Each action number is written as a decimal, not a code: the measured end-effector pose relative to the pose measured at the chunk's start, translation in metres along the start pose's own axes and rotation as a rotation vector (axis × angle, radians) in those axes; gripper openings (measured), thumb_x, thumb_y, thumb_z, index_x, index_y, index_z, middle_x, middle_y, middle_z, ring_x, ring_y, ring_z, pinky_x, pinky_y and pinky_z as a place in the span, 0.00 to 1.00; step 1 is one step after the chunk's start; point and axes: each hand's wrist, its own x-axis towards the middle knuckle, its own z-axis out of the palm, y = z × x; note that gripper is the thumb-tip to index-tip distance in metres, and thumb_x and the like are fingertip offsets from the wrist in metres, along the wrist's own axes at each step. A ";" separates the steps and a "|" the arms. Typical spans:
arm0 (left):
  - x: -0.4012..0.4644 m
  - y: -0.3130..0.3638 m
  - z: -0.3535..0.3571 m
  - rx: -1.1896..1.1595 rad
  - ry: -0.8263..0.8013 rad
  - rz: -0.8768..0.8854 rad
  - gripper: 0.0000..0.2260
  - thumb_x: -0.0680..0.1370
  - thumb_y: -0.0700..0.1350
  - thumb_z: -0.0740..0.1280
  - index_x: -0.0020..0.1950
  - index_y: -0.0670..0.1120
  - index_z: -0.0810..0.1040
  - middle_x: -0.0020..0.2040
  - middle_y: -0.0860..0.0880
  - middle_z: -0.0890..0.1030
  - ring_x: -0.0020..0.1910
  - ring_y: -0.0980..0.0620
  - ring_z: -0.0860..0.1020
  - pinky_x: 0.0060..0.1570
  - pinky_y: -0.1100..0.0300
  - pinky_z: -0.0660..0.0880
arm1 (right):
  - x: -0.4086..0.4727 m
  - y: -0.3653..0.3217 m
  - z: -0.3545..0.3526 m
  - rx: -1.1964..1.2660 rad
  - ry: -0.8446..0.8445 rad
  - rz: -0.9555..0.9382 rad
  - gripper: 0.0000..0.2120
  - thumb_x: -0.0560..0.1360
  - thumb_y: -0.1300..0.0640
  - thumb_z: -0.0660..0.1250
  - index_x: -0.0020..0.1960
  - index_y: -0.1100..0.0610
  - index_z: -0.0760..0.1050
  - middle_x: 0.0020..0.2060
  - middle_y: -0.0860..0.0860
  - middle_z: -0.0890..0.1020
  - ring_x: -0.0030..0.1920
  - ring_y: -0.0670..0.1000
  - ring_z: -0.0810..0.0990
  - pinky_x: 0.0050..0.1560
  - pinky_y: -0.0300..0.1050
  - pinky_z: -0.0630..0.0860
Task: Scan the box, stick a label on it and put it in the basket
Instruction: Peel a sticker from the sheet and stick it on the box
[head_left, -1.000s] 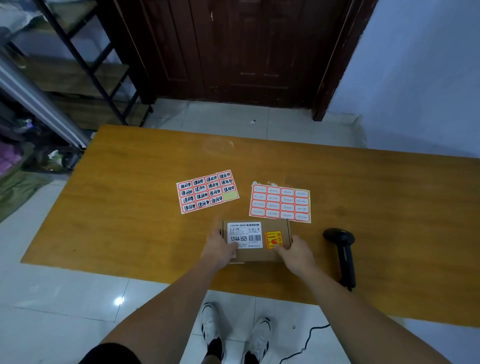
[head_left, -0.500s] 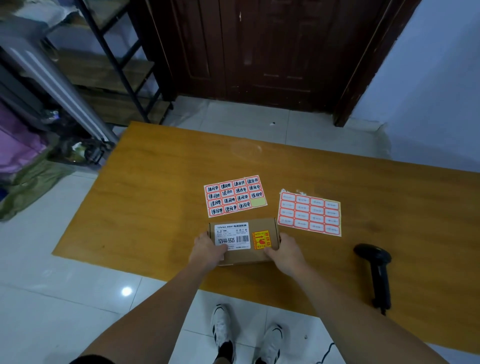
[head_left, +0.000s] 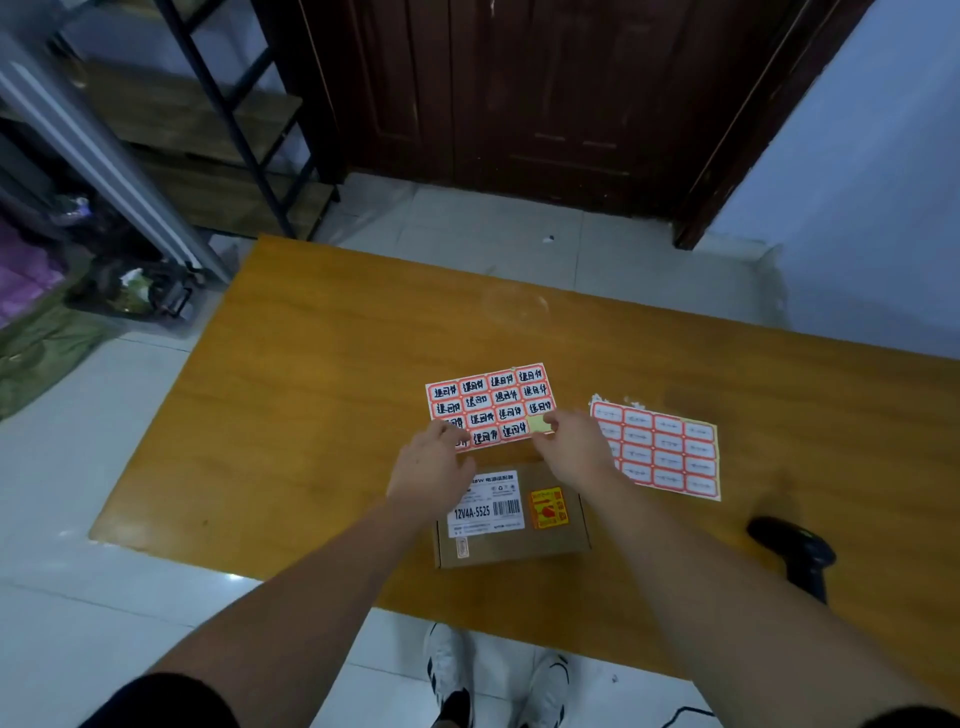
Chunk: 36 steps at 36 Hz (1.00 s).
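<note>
A small brown cardboard box (head_left: 511, 540) lies flat near the table's front edge, with a white barcode label and an orange sticker on top. Just beyond it is a sheet of red-bordered handwritten labels (head_left: 488, 402); one spot at its near right corner is bare yellow backing. My left hand (head_left: 434, 470) rests on the sheet's near left corner. My right hand (head_left: 574, 449) has its fingertips at the sheet's near right corner by the bare spot. Neither hand touches the box. A black handheld scanner (head_left: 795, 553) lies on the table at the right.
A second sheet of blank red-bordered labels (head_left: 660, 452) lies right of my right hand. The wooden table (head_left: 311, 415) stands on a tiled floor, with a dark door beyond it and a metal shelf rack (head_left: 218, 114) at far left. No basket is in view.
Both hands have left the box's sides and moved forward onto the near edge of the handwritten label sheet. The box stays on the table. My view shifted left.
</note>
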 end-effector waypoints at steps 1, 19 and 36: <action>0.010 0.004 0.000 0.041 -0.036 0.051 0.21 0.81 0.51 0.61 0.74 0.50 0.74 0.74 0.49 0.72 0.70 0.48 0.72 0.69 0.48 0.71 | 0.005 -0.004 0.003 -0.036 -0.013 -0.007 0.19 0.78 0.48 0.70 0.66 0.56 0.80 0.58 0.55 0.82 0.52 0.56 0.82 0.51 0.51 0.80; 0.068 0.010 0.029 0.286 -0.135 0.142 0.26 0.83 0.46 0.66 0.80 0.53 0.64 0.82 0.50 0.60 0.80 0.46 0.58 0.75 0.46 0.63 | 0.055 -0.008 0.033 0.112 -0.068 0.174 0.11 0.77 0.55 0.74 0.58 0.55 0.82 0.55 0.54 0.85 0.47 0.50 0.77 0.46 0.43 0.72; 0.065 0.013 0.020 0.270 -0.122 0.160 0.25 0.82 0.45 0.66 0.79 0.53 0.66 0.82 0.51 0.61 0.79 0.47 0.60 0.73 0.46 0.68 | 0.056 -0.016 0.041 -0.099 -0.096 0.116 0.09 0.81 0.55 0.67 0.59 0.56 0.75 0.53 0.55 0.81 0.52 0.57 0.82 0.54 0.54 0.83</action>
